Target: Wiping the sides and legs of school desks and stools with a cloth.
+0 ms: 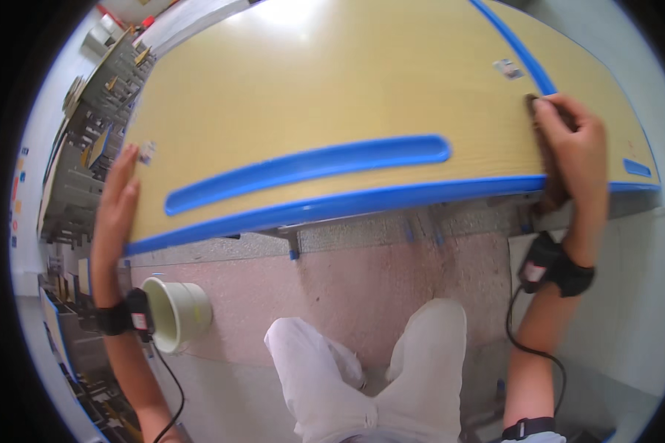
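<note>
Before me stands a school desk point(338, 94) with a yellow wood-grain top and blue plastic edging. My right hand point(582, 149) pinches a dark brown cloth point(554, 191) against the desk's right part; the cloth hangs over the front edge. Just beyond that hand, a blue strip point(512, 44) runs away from me where another yellow top adjoins. My left hand point(116, 207) rests along the desk's left edge, fingers extended and holding no loose item. Between the hands, a long blue pen groove point(310, 164) is set into the top.
A pale bucket point(197, 313) stands on the pinkish floor point(321, 288) below my left hand. Small stickers mark the top at left point(147, 153) and right point(509, 69). Rows of desks and stools point(83, 177) line the left side; a wall point(643, 255) borders the right.
</note>
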